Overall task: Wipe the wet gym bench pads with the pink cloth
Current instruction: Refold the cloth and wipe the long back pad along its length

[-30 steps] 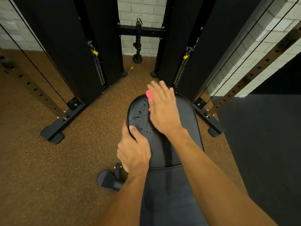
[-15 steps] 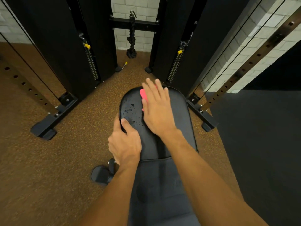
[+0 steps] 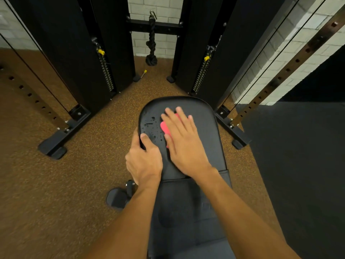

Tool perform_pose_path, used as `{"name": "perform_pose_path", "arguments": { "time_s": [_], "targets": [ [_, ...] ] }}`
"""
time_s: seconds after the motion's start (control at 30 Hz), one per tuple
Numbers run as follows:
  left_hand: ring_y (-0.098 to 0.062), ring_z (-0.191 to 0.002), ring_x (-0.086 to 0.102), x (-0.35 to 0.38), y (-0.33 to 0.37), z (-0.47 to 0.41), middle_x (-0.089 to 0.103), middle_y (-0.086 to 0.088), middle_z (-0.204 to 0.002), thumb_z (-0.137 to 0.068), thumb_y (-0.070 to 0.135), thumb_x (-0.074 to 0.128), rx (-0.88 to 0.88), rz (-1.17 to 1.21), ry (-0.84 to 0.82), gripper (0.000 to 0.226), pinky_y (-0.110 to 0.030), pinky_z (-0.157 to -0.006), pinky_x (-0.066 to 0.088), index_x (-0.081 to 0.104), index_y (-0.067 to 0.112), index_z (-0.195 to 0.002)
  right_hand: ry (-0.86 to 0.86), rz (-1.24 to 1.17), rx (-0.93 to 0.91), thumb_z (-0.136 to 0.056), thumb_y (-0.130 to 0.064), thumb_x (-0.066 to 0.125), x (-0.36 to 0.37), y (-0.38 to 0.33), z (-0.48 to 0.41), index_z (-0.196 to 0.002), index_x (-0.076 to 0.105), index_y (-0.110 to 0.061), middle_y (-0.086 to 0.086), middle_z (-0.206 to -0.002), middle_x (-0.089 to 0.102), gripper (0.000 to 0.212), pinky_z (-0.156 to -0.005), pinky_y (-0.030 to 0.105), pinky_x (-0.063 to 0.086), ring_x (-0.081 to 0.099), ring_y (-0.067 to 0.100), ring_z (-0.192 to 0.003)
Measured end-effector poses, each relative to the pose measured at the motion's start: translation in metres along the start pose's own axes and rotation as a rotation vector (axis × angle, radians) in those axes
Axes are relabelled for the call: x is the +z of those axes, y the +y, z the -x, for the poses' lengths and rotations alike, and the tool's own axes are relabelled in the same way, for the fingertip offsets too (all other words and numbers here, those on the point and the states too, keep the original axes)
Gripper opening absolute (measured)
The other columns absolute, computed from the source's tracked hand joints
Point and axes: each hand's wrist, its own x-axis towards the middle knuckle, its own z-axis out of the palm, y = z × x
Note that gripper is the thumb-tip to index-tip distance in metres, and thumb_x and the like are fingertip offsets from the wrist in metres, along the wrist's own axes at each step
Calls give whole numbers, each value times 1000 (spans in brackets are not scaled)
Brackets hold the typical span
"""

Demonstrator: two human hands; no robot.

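Looking down along a black gym bench, the view takes in 2 pads end to end: a near pad [image 3: 186, 212] at the bottom of the frame and a far pad [image 3: 201, 124] with a rounded far edge; a narrow seam divides them.

The right hand [image 3: 184, 144] lies flat on the far pad, left of its centre, with its fingers straight and slightly spread; it presses down on the pink cloth [image 3: 165, 127], which is mostly hidden beneath the palm; only a strip of cloth shows at the hand's left side and a little between 2 fingers.

The left hand [image 3: 144, 161] grips the left edge of the far pad near the seam; its thumb rests on top of the pad, and its fingers curl down over the side, out of sight.

Water droplets [image 3: 151, 126] bead on the far left corner of the far pad, just left of the cloth and beyond the left thumb; the right half of the pad looks dry and matte.

Around the bench lies a speckled brown floor [image 3: 56, 184], with a dark mat [image 3: 298, 165] on the right; a black bench foot [image 3: 116, 198] sits on the floor left of the near pad; beyond the bench stand 2 black weight-stack towers with yellow pins [image 3: 101, 51], and a black rope handle [image 3: 151, 45] hangs between them against a white brick wall [image 3: 155, 4].
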Motion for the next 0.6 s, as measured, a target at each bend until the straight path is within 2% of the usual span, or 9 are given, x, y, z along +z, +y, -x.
{"name": "perform_pose_path", "arguments": {
  "time_s": [0.1,0.2,0.3,0.47,0.53,0.6],
  "targets": [
    [-36,-127,63,-1,-1,-1,71,-9,-137,-110,41,43,-5,34,0,46,-44,-113,44,55,34,-154,-67,45,-143,-115,-29,40,-10,19,34,-167,34,-17,-1,-177,23,54,-135,48,13,4,19,-167],
    [-34,-130,62,0,-1,-2,69,-7,-140,-110,40,45,-21,46,-2,45,-44,-115,42,54,36,-154,-2,10,74,-115,-31,36,-16,38,26,-166,34,-16,0,-178,21,54,-134,51,14,3,19,-167],
    [-33,-130,61,-2,-1,-2,68,-6,-142,-111,38,45,-35,60,-6,44,-41,-114,42,55,36,-154,76,-48,261,-114,-30,32,-8,21,-17,-166,34,-13,4,-177,23,55,-135,53,10,5,25,-167],
    [-25,-134,60,-6,-3,-4,67,0,-145,-111,35,48,-57,121,-20,41,-29,-111,39,59,34,-150,5,-64,161,-113,-32,29,1,-12,-39,-167,31,-12,4,-177,22,57,-134,55,11,5,24,-167],
    [-21,-137,57,-9,-5,-6,65,2,-147,-110,33,50,-59,176,-50,41,-22,-109,34,60,32,-150,-59,-91,97,-115,-34,32,-4,-16,-20,-170,23,-15,0,-179,13,59,-135,52,6,-5,18,-167],
    [-15,-141,53,-12,-11,-11,62,6,-150,-110,32,53,-78,258,-115,41,-21,-116,32,60,29,-150,-110,-183,88,-115,-37,37,-14,-15,-4,-172,13,-18,-6,-180,2,64,-135,44,-3,-15,10,-164]
  ]
}}
